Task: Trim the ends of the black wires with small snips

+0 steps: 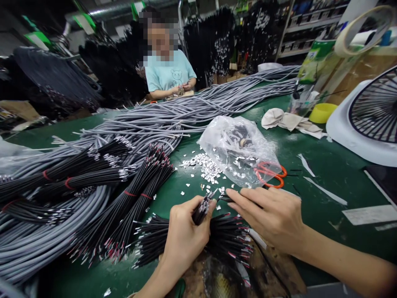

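My left hand (189, 229) is closed around a small bundle of black wires (203, 207), their silvery ends pointing up and away from me. Close to those ends, my right hand (266, 211) pinches a thin black piece (227, 199) that looks like a wire; the fingers partly hide it. A larger pile of black wires (229, 238) with red and white tips lies beneath both hands. Just beyond the fingertips, small silvery-white pieces (207, 165) are scattered on the green tabletop (173, 194).
Black wire bundles (136, 203) and long grey cables (173, 105) spread left and behind. A clear plastic bag (238, 145) sits by orange-handled scissors (274, 176). At right are a fan (376, 111), a tape roll (341, 41) and a cloth (288, 120). A person (169, 76) sits opposite.
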Action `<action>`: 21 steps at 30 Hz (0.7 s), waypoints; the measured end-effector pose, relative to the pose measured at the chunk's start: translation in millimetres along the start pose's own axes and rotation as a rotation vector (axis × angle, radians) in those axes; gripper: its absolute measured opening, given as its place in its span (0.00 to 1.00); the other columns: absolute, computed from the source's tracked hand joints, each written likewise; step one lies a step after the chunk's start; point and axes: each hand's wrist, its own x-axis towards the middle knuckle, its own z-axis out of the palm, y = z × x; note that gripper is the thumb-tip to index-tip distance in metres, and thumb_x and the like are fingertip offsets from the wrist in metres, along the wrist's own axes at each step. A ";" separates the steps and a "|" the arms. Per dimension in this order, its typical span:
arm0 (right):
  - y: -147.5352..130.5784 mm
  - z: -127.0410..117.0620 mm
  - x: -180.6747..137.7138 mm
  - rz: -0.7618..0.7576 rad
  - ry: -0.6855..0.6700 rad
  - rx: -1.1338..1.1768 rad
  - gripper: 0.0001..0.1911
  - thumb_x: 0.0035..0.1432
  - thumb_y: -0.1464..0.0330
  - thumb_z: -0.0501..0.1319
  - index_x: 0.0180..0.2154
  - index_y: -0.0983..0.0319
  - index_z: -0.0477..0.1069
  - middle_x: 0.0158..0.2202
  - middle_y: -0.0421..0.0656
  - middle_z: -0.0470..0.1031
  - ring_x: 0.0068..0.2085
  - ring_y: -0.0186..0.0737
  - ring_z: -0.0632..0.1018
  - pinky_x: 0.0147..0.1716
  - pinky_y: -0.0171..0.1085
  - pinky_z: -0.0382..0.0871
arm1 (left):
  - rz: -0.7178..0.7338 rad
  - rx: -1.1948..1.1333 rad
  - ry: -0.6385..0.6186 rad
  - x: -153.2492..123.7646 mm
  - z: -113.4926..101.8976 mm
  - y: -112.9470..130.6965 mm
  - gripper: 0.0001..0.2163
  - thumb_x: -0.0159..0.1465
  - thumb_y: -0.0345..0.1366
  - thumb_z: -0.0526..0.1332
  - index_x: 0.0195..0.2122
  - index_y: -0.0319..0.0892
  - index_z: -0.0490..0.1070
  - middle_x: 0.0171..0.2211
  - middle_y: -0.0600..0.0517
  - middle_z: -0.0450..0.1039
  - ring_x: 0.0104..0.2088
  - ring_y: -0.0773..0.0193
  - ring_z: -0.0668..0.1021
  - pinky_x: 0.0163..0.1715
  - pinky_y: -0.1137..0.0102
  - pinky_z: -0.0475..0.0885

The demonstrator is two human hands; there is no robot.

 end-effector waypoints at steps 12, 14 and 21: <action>5.9 -1.1 2.9 0.095 -0.061 0.112 0.12 0.57 0.65 0.57 0.43 0.61 0.71 0.31 0.40 0.75 0.27 0.30 0.71 0.26 0.32 0.57 | 0.034 -0.002 -0.026 0.3 -0.5 -1.4 0.18 0.61 0.40 0.54 0.16 0.40 0.57 0.13 0.57 0.58 0.16 0.72 0.62 0.18 0.74 0.54; 8.2 0.1 1.9 0.074 -0.099 0.157 0.14 0.58 0.66 0.56 0.45 0.62 0.69 0.31 0.40 0.74 0.27 0.31 0.71 0.25 0.32 0.57 | 0.048 0.000 -0.050 0.0 -0.6 -1.1 0.18 0.61 0.39 0.54 0.16 0.40 0.57 0.13 0.57 0.58 0.16 0.72 0.61 0.18 0.75 0.54; 7.7 3.5 1.5 -0.208 -0.192 0.128 0.16 0.60 0.76 0.44 0.33 0.65 0.70 0.23 0.41 0.66 0.22 0.34 0.64 0.21 0.35 0.50 | 0.054 -0.062 -0.139 2.9 0.2 2.0 0.15 0.59 0.37 0.57 0.16 0.39 0.61 0.14 0.57 0.60 0.17 0.72 0.61 0.18 0.76 0.56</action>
